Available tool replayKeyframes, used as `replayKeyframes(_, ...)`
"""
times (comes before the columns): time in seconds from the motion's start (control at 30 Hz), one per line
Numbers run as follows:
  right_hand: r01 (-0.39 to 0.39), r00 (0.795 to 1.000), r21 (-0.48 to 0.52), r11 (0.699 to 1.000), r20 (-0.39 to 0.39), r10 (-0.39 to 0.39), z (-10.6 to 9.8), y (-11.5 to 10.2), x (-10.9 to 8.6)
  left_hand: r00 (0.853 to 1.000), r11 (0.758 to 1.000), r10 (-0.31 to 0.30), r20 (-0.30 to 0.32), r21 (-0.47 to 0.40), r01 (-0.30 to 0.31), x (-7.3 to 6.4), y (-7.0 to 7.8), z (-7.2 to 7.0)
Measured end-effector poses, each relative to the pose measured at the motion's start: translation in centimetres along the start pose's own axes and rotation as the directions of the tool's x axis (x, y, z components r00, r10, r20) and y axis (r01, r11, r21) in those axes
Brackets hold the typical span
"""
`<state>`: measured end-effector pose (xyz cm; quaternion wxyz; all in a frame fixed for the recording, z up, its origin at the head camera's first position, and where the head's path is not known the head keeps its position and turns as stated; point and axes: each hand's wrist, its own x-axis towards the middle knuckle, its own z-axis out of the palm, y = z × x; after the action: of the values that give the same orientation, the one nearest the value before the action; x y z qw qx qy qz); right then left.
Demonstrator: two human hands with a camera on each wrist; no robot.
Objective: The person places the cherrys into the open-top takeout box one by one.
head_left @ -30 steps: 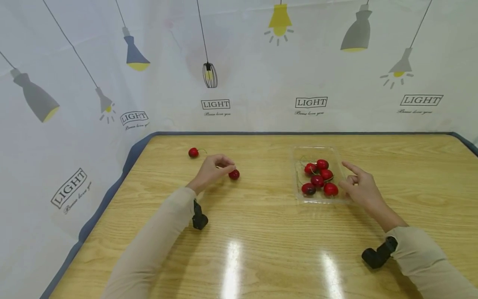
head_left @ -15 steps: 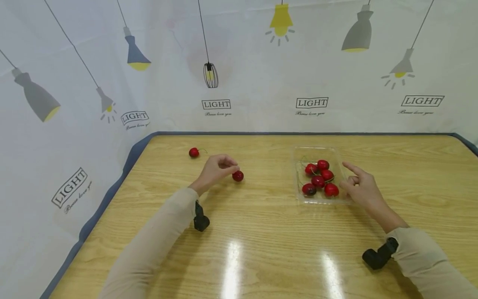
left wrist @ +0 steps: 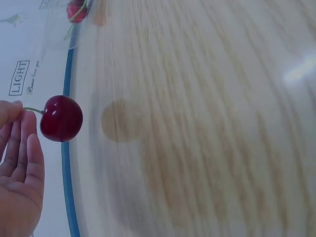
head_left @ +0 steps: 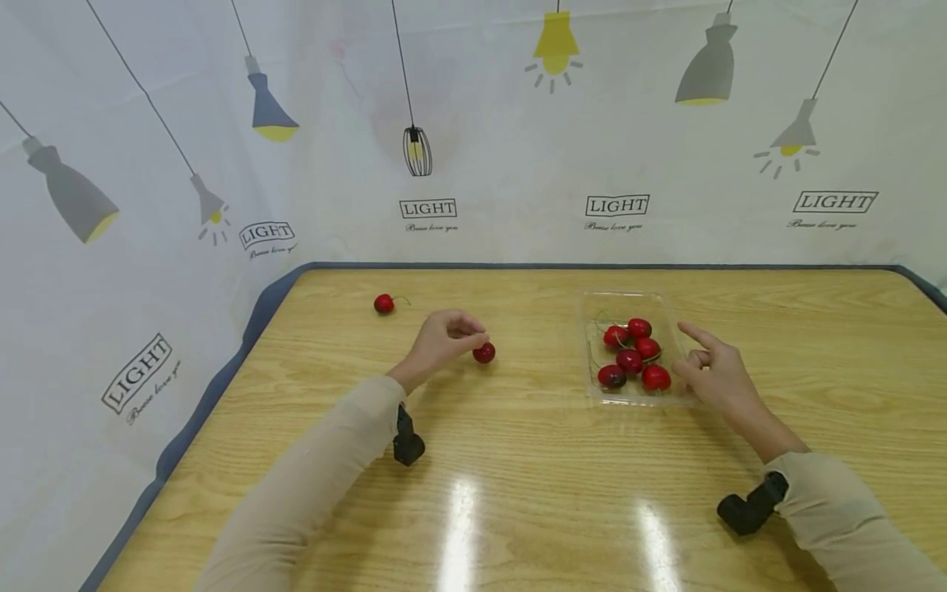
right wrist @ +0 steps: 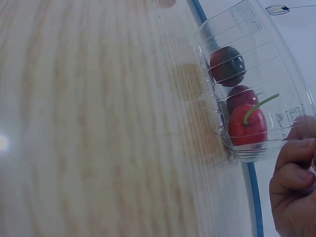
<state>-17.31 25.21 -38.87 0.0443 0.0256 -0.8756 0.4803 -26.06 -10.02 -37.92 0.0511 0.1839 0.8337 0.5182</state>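
Note:
By its thin green stem, my left hand [head_left: 440, 345] pinches a dark red cherry [head_left: 484, 353] between thumb and fingers. The left wrist view shows this cherry [left wrist: 61, 118] hanging just off the fingertips, above the table. To the right lies a clear plastic box [head_left: 636, 395] with several red cherries [head_left: 630, 361] inside, some with stems. At the box's right side, my right hand [head_left: 713, 374] holds the rim, its index finger stretched out and the other fingers curled. A finger shows through the clear wall in the right wrist view.
Another cherry [head_left: 384, 304] with its stem lies on the wooden table [head_left: 547, 485], near the back left. Behind the table hangs a white curtain [head_left: 503, 164] printed with lamps. A dark blue edge [head_left: 518, 265] borders the tabletop.
The left hand has moved to the right with the cherry, closer to the plastic box. The right hand and the box have stayed in place.

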Motion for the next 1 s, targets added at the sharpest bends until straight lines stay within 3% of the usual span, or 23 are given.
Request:
replayKeyframes(0.5,0.005,1.000,0.010,1.000,0.005,-0.006,0.0,-0.1,-0.1,0.999,0.999,0.026,0.042,0.029,-0.027,0.2,1.4,1.1)
replayKeyframes(1.0,0.004,1.000,-0.004,1.000,0.007,-0.004,0.0,-0.2,-0.1,0.990,0.994,0.088,0.108,0.058,-0.094,1.9,3.8,3.5)
